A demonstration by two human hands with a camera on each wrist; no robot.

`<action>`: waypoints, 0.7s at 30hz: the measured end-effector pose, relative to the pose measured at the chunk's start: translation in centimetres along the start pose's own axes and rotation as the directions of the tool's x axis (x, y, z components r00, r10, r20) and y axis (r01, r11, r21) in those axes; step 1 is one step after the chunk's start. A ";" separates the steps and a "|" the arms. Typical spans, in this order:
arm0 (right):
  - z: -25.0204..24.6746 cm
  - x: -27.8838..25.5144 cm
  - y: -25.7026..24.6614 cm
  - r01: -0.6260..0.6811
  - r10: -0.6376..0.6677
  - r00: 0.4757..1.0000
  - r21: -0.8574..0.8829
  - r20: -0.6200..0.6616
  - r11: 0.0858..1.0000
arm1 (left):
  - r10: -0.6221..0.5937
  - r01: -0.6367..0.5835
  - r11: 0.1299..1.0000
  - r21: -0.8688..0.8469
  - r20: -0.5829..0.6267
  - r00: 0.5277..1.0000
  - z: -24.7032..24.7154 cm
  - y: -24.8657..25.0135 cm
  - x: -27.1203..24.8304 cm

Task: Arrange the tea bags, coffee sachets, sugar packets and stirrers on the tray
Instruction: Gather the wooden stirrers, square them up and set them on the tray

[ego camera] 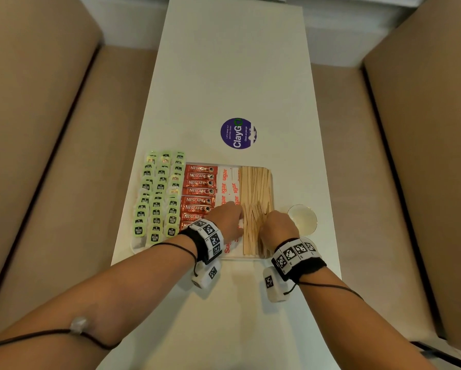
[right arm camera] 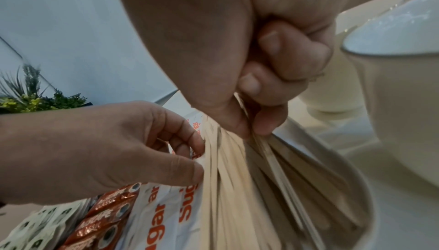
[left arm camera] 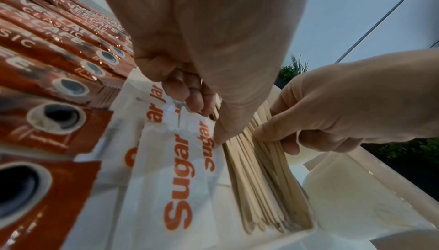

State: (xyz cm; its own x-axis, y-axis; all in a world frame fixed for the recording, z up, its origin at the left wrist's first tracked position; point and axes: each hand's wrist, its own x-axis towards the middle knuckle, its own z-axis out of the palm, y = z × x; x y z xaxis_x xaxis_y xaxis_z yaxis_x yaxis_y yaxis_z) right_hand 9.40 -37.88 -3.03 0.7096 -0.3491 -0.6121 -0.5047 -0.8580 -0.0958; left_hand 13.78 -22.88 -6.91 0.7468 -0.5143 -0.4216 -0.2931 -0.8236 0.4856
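A white tray (ego camera: 273, 182) lies on the table. From left to right it holds green tea bags (ego camera: 157, 198), red coffee sachets (ego camera: 198, 190), white sugar packets (ego camera: 228, 188) and a pile of wooden stirrers (ego camera: 254, 188). My left hand (ego camera: 229, 217) is curled. Its thumb and fingertips nip the pile's left edge (right arm camera: 199, 156), where the stirrers (left arm camera: 261, 188) meet the sugar packets (left arm camera: 178, 188). My right hand (ego camera: 274, 222) pinches several stirrers (right arm camera: 237, 188) between thumb and forefinger (right arm camera: 249, 132) on the pile's right side, near the tray's front.
An empty clear glass (ego camera: 302, 218) stands just right of the tray, close to my right hand. A round purple sticker (ego camera: 238, 133) marks the narrow white table (ego camera: 237, 62) beyond the tray. Tan padded benches (ego camera: 50, 129) flank both long sides.
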 end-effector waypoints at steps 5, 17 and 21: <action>0.0 -0.2 0.0 -0.003 0.003 1.000 -0.019 -0.025 1.000 | 0.004 -0.004 1.000 0.020 0.001 1.000 0.0 0.1 -0.3; 0.1 -1.6 0.3 0.091 -0.101 0.994 -0.181 -0.047 0.979 | 0.044 -0.044 0.998 0.032 0.015 0.999 -0.1 0.6 -0.6; 0.7 -2.2 0.4 0.115 -0.127 0.991 -0.220 -0.039 0.969 | 0.058 -0.059 0.997 0.043 0.012 0.998 -0.1 0.9 -0.6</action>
State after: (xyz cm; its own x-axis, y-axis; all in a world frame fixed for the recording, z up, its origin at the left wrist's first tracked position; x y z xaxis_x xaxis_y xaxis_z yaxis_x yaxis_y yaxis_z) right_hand 7.34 -37.16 -2.29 0.7867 -0.2520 -0.5635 -0.2989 -0.9542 0.0095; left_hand 13.10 -23.28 -6.16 0.7214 -0.5643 -0.4014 -0.3619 -0.8015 0.4761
